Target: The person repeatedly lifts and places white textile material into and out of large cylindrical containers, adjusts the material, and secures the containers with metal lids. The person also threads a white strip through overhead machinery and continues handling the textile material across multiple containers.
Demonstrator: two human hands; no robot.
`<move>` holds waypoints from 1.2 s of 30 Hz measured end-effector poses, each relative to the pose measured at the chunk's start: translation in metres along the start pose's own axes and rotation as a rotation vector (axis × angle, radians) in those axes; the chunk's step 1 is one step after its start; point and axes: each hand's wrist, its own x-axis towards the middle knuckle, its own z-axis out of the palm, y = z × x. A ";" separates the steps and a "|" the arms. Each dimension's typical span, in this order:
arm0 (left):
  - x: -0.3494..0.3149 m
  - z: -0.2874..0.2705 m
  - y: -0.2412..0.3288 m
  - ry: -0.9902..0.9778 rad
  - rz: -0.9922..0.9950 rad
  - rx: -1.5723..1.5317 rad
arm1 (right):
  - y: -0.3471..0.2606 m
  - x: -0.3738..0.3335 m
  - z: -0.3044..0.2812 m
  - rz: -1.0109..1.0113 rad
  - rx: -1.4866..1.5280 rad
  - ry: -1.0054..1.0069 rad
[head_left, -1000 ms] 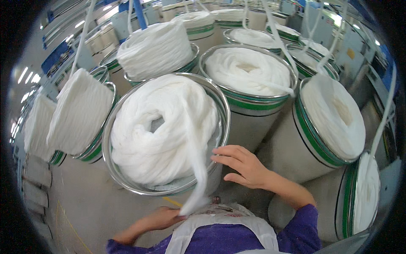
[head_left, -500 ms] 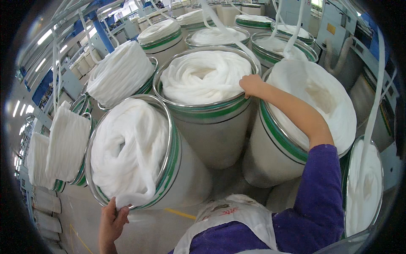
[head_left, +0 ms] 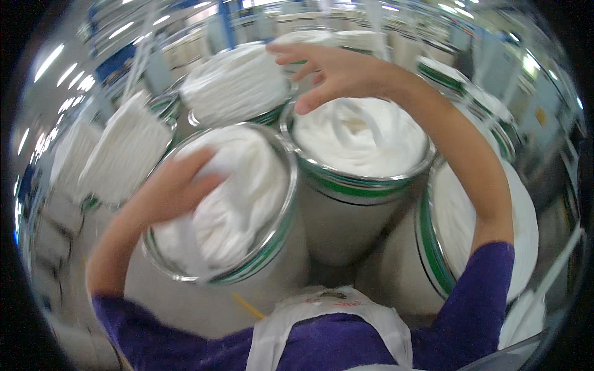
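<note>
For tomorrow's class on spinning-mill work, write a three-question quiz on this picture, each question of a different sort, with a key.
1. True or false: the left hand rests on the white sliver in the nearest can.
2. The right hand's fingers are: A spread open, B clenched in a fist.
3. Fill in: the band under the middle can's rim is ____.

Key: 1 true; 2 A; 3 green.

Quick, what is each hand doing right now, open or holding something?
Left hand: blurred, resting on the white fibre coil in the near can; grip cannot be told.
Right hand: open, fingers spread above the middle can, holding nothing.
</note>
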 end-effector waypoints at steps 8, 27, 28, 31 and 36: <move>0.095 -0.071 0.004 -0.083 0.044 -0.477 | -0.001 0.028 0.021 -0.002 0.950 0.138; 0.216 -0.152 0.021 0.093 0.604 0.041 | 0.040 0.100 -0.054 -0.005 0.925 0.322; 0.219 -0.166 0.022 0.129 0.599 -0.021 | 0.034 0.108 -0.067 0.012 0.913 0.342; 0.223 -0.194 0.021 0.585 0.462 0.061 | 0.014 0.134 -0.110 -0.023 0.927 0.603; 0.237 -0.230 0.056 0.774 0.486 0.114 | -0.015 0.187 -0.164 -0.261 1.091 0.913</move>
